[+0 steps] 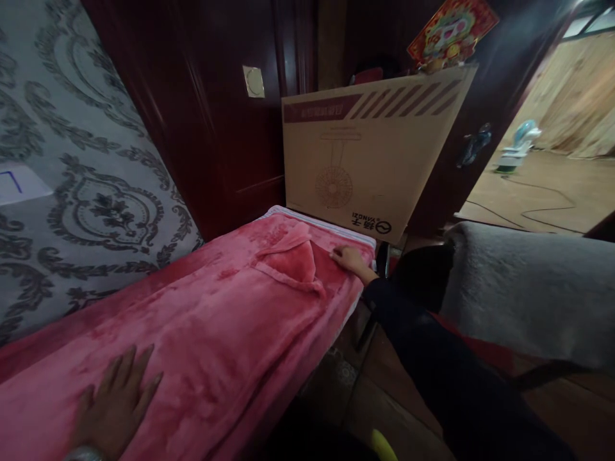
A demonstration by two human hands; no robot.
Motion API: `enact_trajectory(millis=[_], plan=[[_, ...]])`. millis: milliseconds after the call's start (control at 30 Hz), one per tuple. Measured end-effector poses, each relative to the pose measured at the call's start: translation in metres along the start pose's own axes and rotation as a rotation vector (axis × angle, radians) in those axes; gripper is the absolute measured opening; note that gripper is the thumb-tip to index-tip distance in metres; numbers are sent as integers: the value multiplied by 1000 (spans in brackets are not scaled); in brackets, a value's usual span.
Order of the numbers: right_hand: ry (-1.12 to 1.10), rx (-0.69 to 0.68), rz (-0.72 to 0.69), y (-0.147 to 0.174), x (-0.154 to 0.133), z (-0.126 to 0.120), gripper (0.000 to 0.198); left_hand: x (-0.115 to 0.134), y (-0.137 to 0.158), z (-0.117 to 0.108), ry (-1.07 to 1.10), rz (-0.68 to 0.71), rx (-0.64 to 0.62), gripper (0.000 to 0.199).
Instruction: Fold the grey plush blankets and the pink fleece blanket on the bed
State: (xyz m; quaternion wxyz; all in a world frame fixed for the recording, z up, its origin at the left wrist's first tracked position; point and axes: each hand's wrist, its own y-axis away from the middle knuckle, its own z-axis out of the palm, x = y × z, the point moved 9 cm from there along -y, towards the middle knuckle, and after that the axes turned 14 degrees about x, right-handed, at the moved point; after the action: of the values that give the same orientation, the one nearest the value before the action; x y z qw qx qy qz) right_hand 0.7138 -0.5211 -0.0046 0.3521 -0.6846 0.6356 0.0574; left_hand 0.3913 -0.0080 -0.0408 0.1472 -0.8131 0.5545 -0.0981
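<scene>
A pink plush blanket (192,320) lies lengthwise over a long, narrow surface, with one corner folded back in a triangle near the far end. My left hand (118,397) rests flat on its near part, fingers spread, with a watch or bracelet at the wrist. Toward the far right edge, my right hand (350,259) has its fingers bent together on the blanket beside the fold. The fingertips seem to pinch the cloth, though their undersides are hidden. A white edge of bedding shows below the pink cloth at the far end.
A large cardboard box (365,153) stands against a dark red door beyond the blanket's end. Patterned wallpaper (110,198) borders the left side. At right is a chair-like piece draped with a grey cover (528,294). A fan (521,144) and cord are on the floor beyond the doorway.
</scene>
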Motion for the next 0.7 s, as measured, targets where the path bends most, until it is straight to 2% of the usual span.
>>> enact_trajectory(millis=[100,167,233,333,400,433,500,567,633,700], plan=[[48,-78,-51,-4,-7,8,15,5,3,-7,50,32,39,70],[84,-63,-53,-3,-20,5,20,4,3,-7,59,23,45,71],[101,7,-87,5,-44,-4,28,3,3,-8,55,15,49,73],[69,27,-320,42,-100,-1,32,4,2,-9,77,12,61,72],[34,-87,-477,76,-133,17,25,5,2,-11,96,7,67,70],[21,-142,-513,90,-142,26,22,6,2,-11,101,3,67,70],[2,-186,-510,105,-148,36,19,6,3,-12,102,1,67,69],[-15,-182,-475,102,-143,37,24,7,3,-12,98,3,69,69],[-58,-154,-419,86,-132,32,30,8,4,-12,86,1,73,68],[-123,-79,-285,61,-112,20,33,9,4,-13,70,5,79,70]])
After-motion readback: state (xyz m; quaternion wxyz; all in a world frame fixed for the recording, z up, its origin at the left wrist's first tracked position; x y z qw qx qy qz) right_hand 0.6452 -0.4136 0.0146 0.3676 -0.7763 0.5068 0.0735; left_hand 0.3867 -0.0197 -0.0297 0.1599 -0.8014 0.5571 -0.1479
